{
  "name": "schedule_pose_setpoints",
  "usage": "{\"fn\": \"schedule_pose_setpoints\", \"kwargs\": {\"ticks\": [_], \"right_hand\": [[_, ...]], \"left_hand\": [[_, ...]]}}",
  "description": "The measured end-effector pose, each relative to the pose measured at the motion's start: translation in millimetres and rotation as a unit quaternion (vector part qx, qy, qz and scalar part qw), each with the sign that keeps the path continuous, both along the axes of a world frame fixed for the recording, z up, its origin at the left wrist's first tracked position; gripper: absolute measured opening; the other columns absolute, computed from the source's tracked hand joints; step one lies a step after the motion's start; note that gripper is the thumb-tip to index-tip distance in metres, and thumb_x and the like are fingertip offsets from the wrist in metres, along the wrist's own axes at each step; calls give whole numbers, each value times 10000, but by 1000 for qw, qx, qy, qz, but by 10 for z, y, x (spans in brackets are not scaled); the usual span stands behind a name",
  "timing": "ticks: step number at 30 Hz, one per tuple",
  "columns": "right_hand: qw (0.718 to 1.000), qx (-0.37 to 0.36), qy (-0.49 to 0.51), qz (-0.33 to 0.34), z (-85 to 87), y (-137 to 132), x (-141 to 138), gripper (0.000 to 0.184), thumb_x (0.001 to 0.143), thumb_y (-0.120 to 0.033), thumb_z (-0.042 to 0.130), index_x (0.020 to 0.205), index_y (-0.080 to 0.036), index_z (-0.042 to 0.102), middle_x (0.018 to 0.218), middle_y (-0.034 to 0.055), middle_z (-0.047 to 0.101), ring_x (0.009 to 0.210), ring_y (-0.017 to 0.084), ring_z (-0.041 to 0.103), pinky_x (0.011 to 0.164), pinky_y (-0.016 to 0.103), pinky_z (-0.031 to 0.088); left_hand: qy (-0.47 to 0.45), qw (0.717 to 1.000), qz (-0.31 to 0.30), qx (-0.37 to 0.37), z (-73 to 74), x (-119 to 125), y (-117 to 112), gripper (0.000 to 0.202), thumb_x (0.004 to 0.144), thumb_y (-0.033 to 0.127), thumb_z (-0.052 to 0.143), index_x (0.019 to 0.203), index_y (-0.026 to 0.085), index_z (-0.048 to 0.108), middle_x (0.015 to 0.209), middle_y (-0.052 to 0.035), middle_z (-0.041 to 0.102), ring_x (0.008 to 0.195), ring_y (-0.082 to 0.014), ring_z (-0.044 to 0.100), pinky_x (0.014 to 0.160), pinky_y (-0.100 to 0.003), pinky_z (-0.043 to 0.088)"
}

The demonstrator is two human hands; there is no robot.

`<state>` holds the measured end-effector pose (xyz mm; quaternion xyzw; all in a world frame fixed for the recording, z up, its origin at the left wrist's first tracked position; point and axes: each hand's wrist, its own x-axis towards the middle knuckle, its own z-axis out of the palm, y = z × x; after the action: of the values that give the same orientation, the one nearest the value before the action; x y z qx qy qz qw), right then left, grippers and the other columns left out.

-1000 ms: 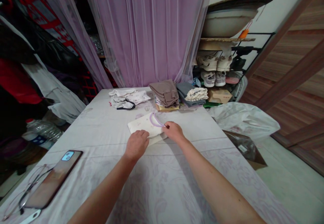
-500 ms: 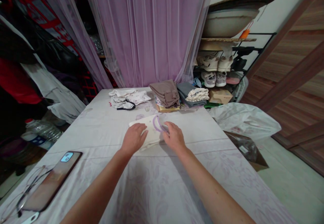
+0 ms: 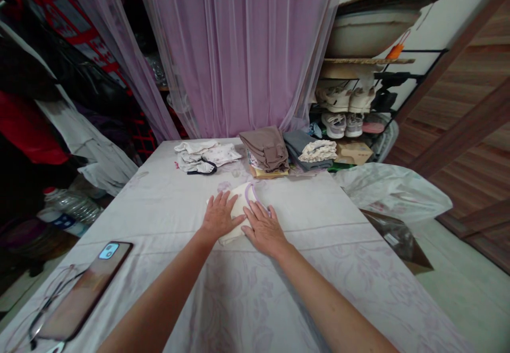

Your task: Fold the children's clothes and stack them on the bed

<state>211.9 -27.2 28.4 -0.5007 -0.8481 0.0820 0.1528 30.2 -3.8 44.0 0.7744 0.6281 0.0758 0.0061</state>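
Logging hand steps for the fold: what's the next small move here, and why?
Probably slide both hands apart to smooth the white cloth garment. The left hand and right hand lie flat on it, and the end with the lilac trim looks slightly raised past the fingertips.

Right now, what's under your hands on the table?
A folded cream cloth with lilac trim lies under your left hand and right hand. Some of it shows between them; the part beneath your palms is covered.
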Motion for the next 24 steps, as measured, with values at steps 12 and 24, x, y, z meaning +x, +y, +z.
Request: {"fn": "schedule_pose_setpoints", "kwargs": {"ticks": [12, 24], "right_hand": [[995, 41, 36, -88, 103, -384, 82, 216, 906, -229, 500, 799, -206, 686, 809, 51, 674, 847, 197, 570, 752, 311, 355], [959, -159, 160, -171, 359, -421, -102, 254, 876, -396, 534, 859, -199, 693, 895, 62, 710, 837, 194, 633, 714, 280, 401]], "left_hand": [[-36, 980, 77, -182, 376, -370, 580, 555, 910, 530, 347, 1318, 210, 545, 1354, -107, 598, 1233, -237, 563, 989, -309, 425], [-419, 782, 120, -446, 514, -546, 466, 523, 638, 664, 674, 852, 190, 729, 940, -88, 770, 891, -266, 710, 738, -308, 545]]}}
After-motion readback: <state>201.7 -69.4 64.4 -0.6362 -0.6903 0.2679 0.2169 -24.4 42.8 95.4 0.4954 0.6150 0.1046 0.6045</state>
